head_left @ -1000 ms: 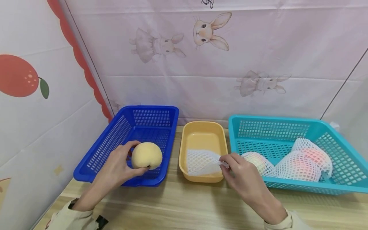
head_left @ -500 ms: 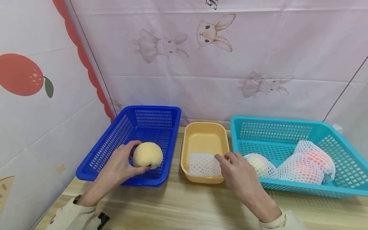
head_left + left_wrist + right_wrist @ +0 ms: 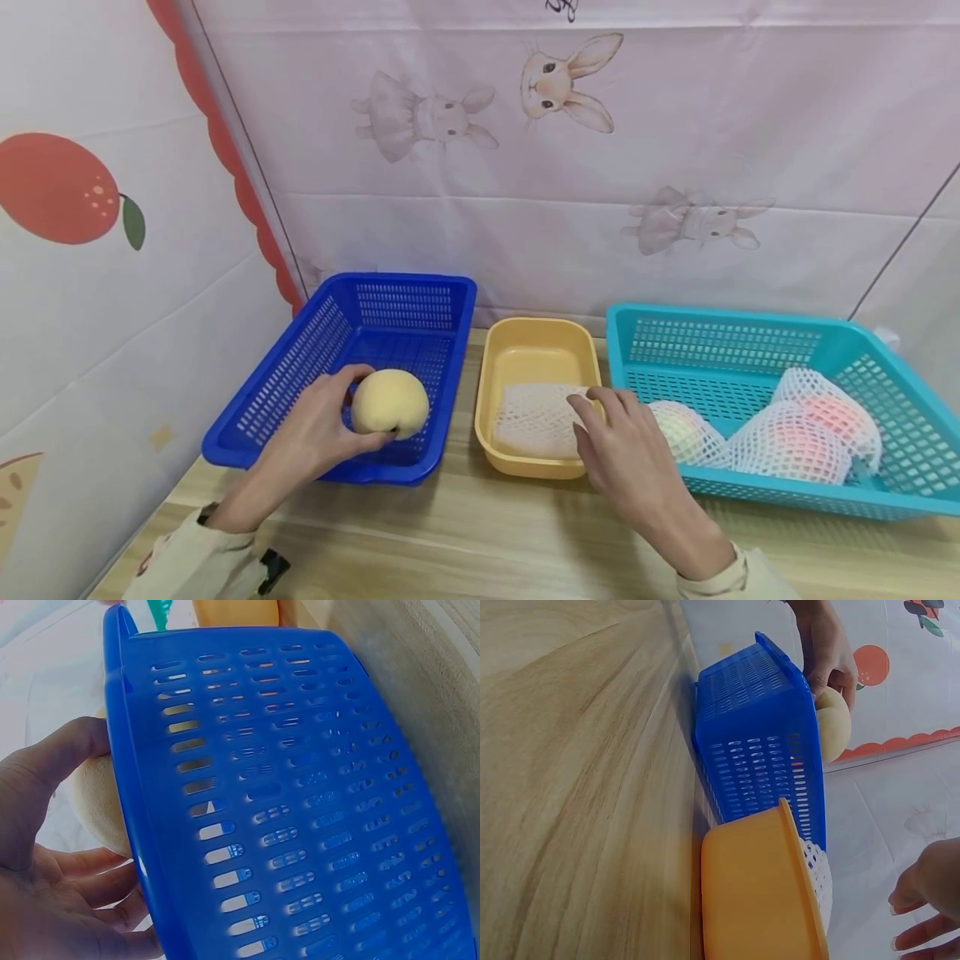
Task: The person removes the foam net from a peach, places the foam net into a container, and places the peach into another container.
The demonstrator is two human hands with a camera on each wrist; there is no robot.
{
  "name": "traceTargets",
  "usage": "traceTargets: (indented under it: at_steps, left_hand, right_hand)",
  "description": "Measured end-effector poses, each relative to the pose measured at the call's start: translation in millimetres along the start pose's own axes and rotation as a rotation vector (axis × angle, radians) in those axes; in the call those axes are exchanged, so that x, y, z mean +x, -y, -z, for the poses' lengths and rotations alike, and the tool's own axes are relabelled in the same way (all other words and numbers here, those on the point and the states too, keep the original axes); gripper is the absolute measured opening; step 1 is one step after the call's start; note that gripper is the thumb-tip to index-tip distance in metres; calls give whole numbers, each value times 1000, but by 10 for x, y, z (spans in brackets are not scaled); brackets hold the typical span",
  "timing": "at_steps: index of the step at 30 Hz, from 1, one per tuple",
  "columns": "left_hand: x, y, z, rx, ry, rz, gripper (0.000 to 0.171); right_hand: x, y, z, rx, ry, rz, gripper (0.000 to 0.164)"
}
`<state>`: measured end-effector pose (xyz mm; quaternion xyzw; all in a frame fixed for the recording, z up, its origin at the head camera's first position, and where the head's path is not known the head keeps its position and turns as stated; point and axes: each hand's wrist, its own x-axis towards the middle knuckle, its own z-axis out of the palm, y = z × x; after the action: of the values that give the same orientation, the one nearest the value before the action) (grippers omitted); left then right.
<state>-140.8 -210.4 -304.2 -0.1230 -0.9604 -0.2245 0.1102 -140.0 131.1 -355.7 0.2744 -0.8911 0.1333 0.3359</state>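
Note:
In the head view my left hand (image 3: 318, 425) grips a pale yellow round fruit (image 3: 390, 404), with a dimple at its lower side, over the blue basket (image 3: 461, 367). The left wrist view shows the fruit (image 3: 101, 802) mostly hidden behind the basket's wall. A white foam fruit net (image 3: 536, 417) lies flat in the yellow tub (image 3: 483, 400). At the tub's right rim hovers my right hand (image 3: 630, 467), its thumb and fingers parted. In the right wrist view the fingers (image 3: 922, 930) are spread, with nothing between them, and apart from the net (image 3: 819, 877).
A turquoise basket (image 3: 720, 312) stands on the right, holding netted fruits (image 3: 798, 437), some reddish, one pale. Behind the containers rises a wall cloth (image 3: 450, 242) with printed rabbits. The wooden table (image 3: 450, 542) extends in front.
My right hand has let go of the foam net, which dropped back flat into the tub, and its fingers have parted. The left hand keeps its hold on the fruit.

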Motion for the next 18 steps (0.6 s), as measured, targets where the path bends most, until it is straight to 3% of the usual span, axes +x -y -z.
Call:
traceTargets:
  at_steps: [10,18]
  left_hand:
    - [58,-11,-3,7,6,-20,74]
    - [129,-1,1,34,20,-32,73]
  right_hand:
    - [-47,-87,59,-30,2,-86,32]
    - [-81,-128,67,-28,-20,-77,34]
